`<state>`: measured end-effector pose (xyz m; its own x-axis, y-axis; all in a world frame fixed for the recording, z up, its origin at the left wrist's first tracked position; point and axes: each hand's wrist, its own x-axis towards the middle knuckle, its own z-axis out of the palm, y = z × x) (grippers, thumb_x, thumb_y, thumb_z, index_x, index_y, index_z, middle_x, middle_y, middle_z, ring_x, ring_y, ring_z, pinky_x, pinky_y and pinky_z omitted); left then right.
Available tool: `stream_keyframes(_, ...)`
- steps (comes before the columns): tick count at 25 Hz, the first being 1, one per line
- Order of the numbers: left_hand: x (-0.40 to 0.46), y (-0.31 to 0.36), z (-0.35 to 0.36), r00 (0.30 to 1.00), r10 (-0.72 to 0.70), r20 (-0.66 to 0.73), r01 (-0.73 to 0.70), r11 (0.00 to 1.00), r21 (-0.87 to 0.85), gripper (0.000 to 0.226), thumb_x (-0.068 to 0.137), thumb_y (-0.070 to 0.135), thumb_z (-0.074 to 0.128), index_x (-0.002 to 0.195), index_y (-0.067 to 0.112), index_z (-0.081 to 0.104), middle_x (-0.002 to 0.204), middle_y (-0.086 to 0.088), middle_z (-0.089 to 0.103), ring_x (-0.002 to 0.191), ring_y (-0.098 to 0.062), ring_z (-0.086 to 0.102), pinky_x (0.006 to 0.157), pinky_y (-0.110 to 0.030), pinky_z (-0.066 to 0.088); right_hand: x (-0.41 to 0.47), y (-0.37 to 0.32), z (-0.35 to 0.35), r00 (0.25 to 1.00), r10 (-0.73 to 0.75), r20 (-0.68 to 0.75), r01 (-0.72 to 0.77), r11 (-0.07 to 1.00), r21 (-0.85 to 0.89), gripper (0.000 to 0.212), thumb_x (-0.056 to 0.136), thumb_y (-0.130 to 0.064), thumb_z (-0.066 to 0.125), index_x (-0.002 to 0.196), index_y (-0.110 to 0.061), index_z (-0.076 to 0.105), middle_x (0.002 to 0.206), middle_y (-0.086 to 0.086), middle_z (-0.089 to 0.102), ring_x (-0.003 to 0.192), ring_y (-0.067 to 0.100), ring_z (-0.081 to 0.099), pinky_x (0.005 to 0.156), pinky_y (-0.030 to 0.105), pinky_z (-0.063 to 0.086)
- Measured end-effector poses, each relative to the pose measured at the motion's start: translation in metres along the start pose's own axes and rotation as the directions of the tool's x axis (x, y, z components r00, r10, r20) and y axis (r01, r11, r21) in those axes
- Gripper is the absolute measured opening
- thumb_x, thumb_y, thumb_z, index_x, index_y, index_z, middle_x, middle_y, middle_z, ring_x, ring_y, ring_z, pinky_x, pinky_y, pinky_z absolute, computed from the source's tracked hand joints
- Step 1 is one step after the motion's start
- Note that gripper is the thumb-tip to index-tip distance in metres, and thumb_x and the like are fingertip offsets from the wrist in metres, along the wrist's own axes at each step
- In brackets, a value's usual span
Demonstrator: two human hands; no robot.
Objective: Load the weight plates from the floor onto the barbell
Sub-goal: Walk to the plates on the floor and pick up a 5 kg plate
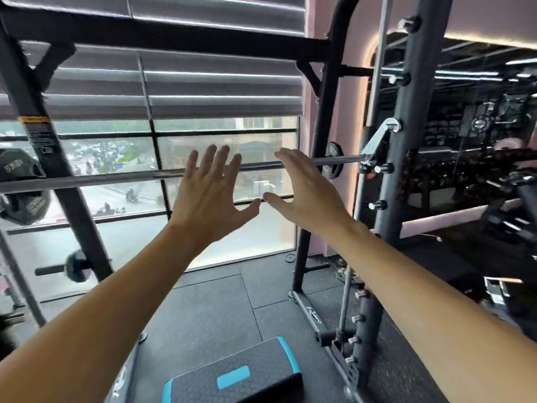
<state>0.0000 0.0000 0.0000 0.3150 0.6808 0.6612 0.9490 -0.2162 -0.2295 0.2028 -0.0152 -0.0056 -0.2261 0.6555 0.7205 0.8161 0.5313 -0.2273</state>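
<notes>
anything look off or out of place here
Nothing looks damaged or spilled. The barbell sits level in the rack, with plates at both ends, and both hands, left and right, are held up open, gripping nothing.

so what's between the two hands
Nothing held: head view shows a bare gap between left hand and right hand, with only the barbell and window behind.

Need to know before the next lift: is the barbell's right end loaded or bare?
Loaded: a dark weight plate sits on the barbell near the right upright. Both hands are open.
</notes>
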Motion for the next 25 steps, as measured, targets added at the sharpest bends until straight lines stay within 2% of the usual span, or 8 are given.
stream_keyframes(2, 0.008, 0.038, 0.004, 0.997, 0.067, 0.041, -0.068, 0.997, 0.035, 0.107, 0.083, 0.085, 0.008, 0.162, 0.014, 0.013, 0.17, -0.011, 0.012, 0.158, -0.029, 0.006, 0.127, -0.052, 0.007, -0.015, 0.029, -0.015, 1.0, -0.008, -0.001, 0.007, 0.986, -0.168, 0.081, 0.094, -0.05, 0.062, 0.157, -0.013, 0.027, 0.166, 0.003, 0.023, 0.154, 0.02, 0.015, 0.124, 0.04, 0.016)
stream_keyframes(4, 0.018, 0.09, 0.01, 0.989, 0.146, 0.028, -0.146, 0.989, 0.009, 0.111, 0.081, 0.088, 0.005, 0.162, 0.013, 0.009, 0.17, -0.01, 0.008, 0.158, -0.027, 0.003, 0.127, -0.052, 0.005, -0.041, 0.072, -0.039, 0.997, 0.074, 0.034, -0.063, 0.965, -0.253, 0.087, 0.094, -0.057, 0.057, 0.159, -0.013, 0.021, 0.168, 0.004, 0.016, 0.156, 0.022, 0.008, 0.125, 0.05, 0.015)
stream_keyframes(9, 0.04, 0.249, 0.019, 0.957, 0.29, -0.012, -0.29, 0.953, -0.093, 0.121, 0.076, 0.094, -0.001, 0.161, 0.011, 0.016, 0.17, -0.009, 0.013, 0.158, -0.024, 0.004, 0.126, -0.052, 0.005, -0.132, 0.191, -0.122, 0.976, 0.216, 0.03, -0.191, 0.913, -0.361, 0.097, 0.088, -0.072, 0.046, 0.161, -0.015, 0.016, 0.169, 0.003, 0.011, 0.156, 0.022, 0.003, 0.125, 0.053, 0.013)
stream_keyframes(11, 0.046, 0.321, 0.021, 0.943, 0.332, -0.002, -0.329, 0.934, -0.142, 0.121, 0.076, 0.096, 0.001, 0.162, 0.011, 0.015, 0.17, -0.009, 0.011, 0.158, -0.024, 0.003, 0.127, -0.052, 0.004, -0.172, 0.241, -0.162, 0.964, 0.263, 0.029, -0.23, 0.887, -0.4, 0.101, 0.085, -0.077, 0.039, 0.16, -0.013, 0.017, 0.169, 0.005, 0.012, 0.157, 0.022, 0.003, 0.124, 0.054, 0.015)
stream_keyframes(13, 0.053, 0.394, 0.022, 0.925, 0.379, -0.018, -0.376, 0.91, -0.173, 0.119, 0.079, 0.095, 0.008, 0.16, 0.009, 0.022, 0.168, -0.011, 0.02, 0.157, -0.027, 0.012, 0.126, -0.054, 0.009, -0.215, 0.291, -0.203, 0.948, 0.316, 0.029, -0.269, 0.848, -0.457, 0.105, 0.082, -0.08, 0.035, 0.16, -0.011, 0.017, 0.169, 0.006, 0.012, 0.157, 0.023, 0.003, 0.123, 0.056, 0.017)
stream_keyframes(15, 0.057, 0.456, 0.02, 0.907, 0.418, -0.048, -0.419, 0.886, -0.201, 0.116, 0.082, 0.093, 0.014, 0.157, 0.006, 0.03, 0.165, -0.014, 0.028, 0.155, -0.031, 0.021, 0.125, -0.056, 0.014, -0.253, 0.333, -0.238, 0.924, 0.381, 0.034, -0.312, 0.803, -0.508, 0.108, 0.082, -0.081, 0.039, 0.159, -0.01, 0.016, 0.169, 0.007, 0.012, 0.157, 0.024, 0.003, 0.122, 0.057, 0.019)
stream_keyframes(19, 0.066, 0.561, 0.019, 0.883, 0.467, -0.05, -0.462, 0.845, -0.269, 0.117, 0.08, 0.092, 0.01, 0.159, 0.008, 0.025, 0.168, -0.011, 0.021, 0.156, -0.027, 0.014, 0.126, -0.054, 0.01, -0.322, 0.396, -0.284, 0.867, 0.498, 0.032, -0.406, 0.742, -0.533, 0.114, 0.081, -0.081, 0.05, 0.16, -0.008, 0.009, 0.169, 0.008, 0.009, 0.157, 0.023, 0.002, 0.123, 0.056, 0.018)
stream_keyframes(25, 0.091, 0.681, 0.047, 0.839, 0.534, -0.106, -0.535, 0.769, -0.35, 0.119, 0.08, 0.093, 0.008, 0.157, 0.005, 0.03, 0.165, -0.013, 0.028, 0.155, -0.031, 0.019, 0.125, -0.055, 0.013, -0.38, 0.477, -0.327, 0.791, 0.612, -0.011, -0.518, 0.66, -0.544, 0.121, 0.074, -0.086, 0.045, 0.16, -0.009, 0.008, 0.17, 0.005, 0.006, 0.157, 0.022, -0.002, 0.123, 0.057, 0.014)
